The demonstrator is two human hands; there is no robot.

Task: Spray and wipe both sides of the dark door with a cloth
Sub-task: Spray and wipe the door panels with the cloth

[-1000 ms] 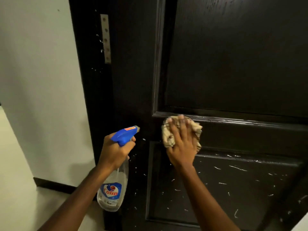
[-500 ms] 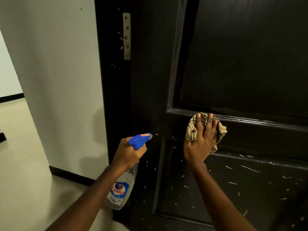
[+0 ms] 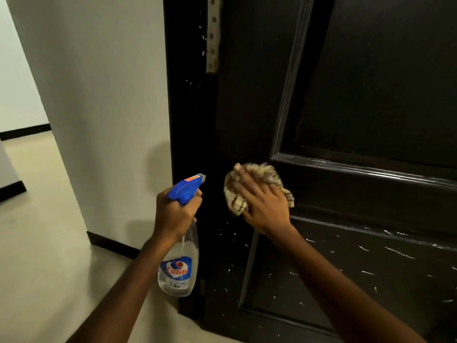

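Observation:
The dark panelled door (image 3: pixel 371 100) fills the right of the head view, with white specks on its lower panel. My right hand (image 3: pixel 263 204) presses a crumpled beige checked cloth (image 3: pixel 236 200) flat against the door's left stile, just left of the middle rail, fingers fairly straight. My left hand (image 3: pixel 174 214) grips the neck of a clear spray bottle (image 3: pixel 179 266) with a blue trigger head (image 3: pixel 185 188), nozzle pointing at the door's hinge edge.
A metal hinge plate (image 3: pixel 213 33) sits on the door's edge at the top. A pale wall (image 3: pixel 103 95) with a dark skirting board (image 3: pixel 111 245) stands to the left. Pale floor (image 3: pixel 42 231) runs off into a corridor at the left.
My right hand has slid the cloth leftwards along the door, from under the middle rail onto the left stile. The view has swung, so the door sits further right. My left hand keeps the bottle.

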